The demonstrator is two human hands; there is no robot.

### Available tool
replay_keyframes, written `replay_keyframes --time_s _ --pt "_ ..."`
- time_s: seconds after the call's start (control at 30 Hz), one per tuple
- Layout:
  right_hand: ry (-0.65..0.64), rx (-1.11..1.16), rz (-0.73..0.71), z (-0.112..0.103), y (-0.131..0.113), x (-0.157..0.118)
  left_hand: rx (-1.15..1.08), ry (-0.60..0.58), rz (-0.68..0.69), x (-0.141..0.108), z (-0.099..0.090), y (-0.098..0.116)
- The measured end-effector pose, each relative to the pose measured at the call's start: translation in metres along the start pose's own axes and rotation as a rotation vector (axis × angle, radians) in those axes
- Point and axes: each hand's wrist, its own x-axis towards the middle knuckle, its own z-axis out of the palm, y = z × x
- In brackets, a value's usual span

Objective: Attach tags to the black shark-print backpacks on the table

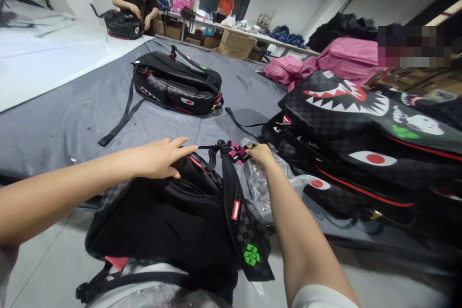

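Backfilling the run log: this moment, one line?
left hand: open, at black backpack top | right hand: at pink-and-black pieces | clear plastic: beside backpack

Left hand (155,159): lay flat-backed, knuckles up, with the digits loosely spread and pointing across toward the right hand.
Left thumb (174,173): stood apart from the fingers, on the hand's near side.
Left forearm (72,190): stretched away to the left of its hand and slightly lower, bare, the wrist almost straight.
Right hand (260,154): reached about level with the left one, well apart from it, fingers bunched and turned inward; their grip was too small to make out.
Right forearm (294,211): slanted down and rightward from its hand, bare.
Right sleeve (323,296): showed white, nearest the body.
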Motion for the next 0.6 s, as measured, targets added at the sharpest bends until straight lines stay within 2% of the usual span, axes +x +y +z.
replay_keyframes --time_s 0.03,0.1,0.17,0.23,0.33,0.4,0.5,0.6 --pt "0.015 0.001 -0.014 -0.007 -0.005 -0.002 -0.034 0.048 0.008 0.001 -0.003 0.0" --pt "0.067 0.025 -0.094 -0.024 -0.02 -0.014 -0.112 0.231 0.046 0.003 -0.01 0.005" --pt "0.155 0.072 -0.28 -0.041 -0.044 -0.042 -0.229 0.437 0.089 0.008 -0.016 0.014" --pt "0.235 0.105 -0.545 -0.055 -0.071 -0.085 -0.387 0.563 0.116 0.013 -0.021 0.028" --pt "0.272 0.082 -0.802 -0.064 -0.104 -0.153 -0.589 0.612 0.15 0.018 -0.024 0.048" --pt "0.314 0.091 -0.911 -0.063 -0.115 -0.185 -0.673 0.603 0.209 0.017 -0.023 0.056" --pt "0.374 0.219 -0.909 -0.058 -0.118 -0.205 -0.751 0.666 0.283 0.011 -0.019 0.062" --pt "0.272 0.365 -0.818 -0.052 -0.114 -0.207 -0.814 0.795 0.262 0.003 -0.015 0.064"
